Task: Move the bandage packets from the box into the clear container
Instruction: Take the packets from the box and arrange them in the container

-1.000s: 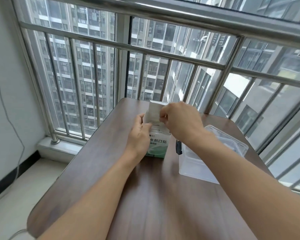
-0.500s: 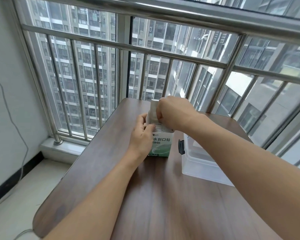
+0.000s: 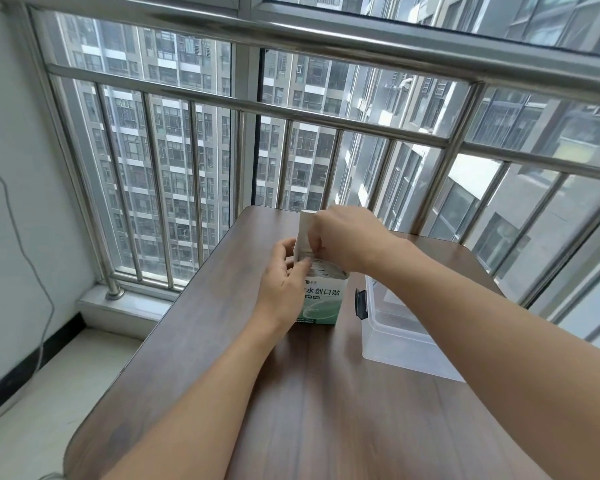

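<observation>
A white and green bandage box stands upright on the brown wooden table, its lid flap raised. My left hand grips the box's left side. My right hand reaches over the open top, fingers curled down into the opening; what they hold is hidden. The clear container with a black latch sits just right of the box, partly covered by my right forearm.
A steel railing and window run close behind the table's far edge. A white wall with a hanging cable is on the left. A tiled floor lies below the table's left edge.
My right hand has dropped from the lid flap down into the top of the box. My left hand stays on the box's side. The camera has shifted slightly.
</observation>
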The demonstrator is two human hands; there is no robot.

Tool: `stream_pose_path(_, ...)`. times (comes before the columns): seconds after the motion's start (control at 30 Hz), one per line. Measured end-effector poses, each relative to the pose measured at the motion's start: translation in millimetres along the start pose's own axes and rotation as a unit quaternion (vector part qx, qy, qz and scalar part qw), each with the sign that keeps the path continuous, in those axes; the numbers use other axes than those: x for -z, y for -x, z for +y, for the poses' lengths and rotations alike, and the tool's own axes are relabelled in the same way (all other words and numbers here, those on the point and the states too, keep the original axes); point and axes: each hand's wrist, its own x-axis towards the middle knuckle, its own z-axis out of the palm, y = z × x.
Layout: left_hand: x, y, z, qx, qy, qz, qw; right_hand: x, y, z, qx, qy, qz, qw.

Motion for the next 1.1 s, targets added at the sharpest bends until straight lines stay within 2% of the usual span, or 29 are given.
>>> stream_pose_path(0.13,0.0,1.0,-1.0,-0.002,0.002,0.002,1.0,-2.3,4.2,2.4,-0.003,-0.02,0.01,1.0)
stream_pose_path(0.27,0.6,-0.9,-0.4,-0.001,-0.003,-0.004,1.0,0.3,5.9,4.7,0.0,-0.033,-0.015,0.999)
stream_pose_path(0.57,1.1,0.3,-0.1,0.003,0.006,-0.01,1.0,11.8,0.1,8.3,0.039,-0.036,-0.132,0.99)
stream_pose_path(0.77,1.7,0.2,0.0,0.002,0.013,-0.011,1.0,10.6,-9.5,9.9,0.02,-0.068,-0.175,0.982)
stream_pose_path(1.1,2.4,-0.3,0.3,0.001,-0.003,-0.003,1.0,13.0,-7.2,6.3,0.018,-0.065,-0.143,0.987)
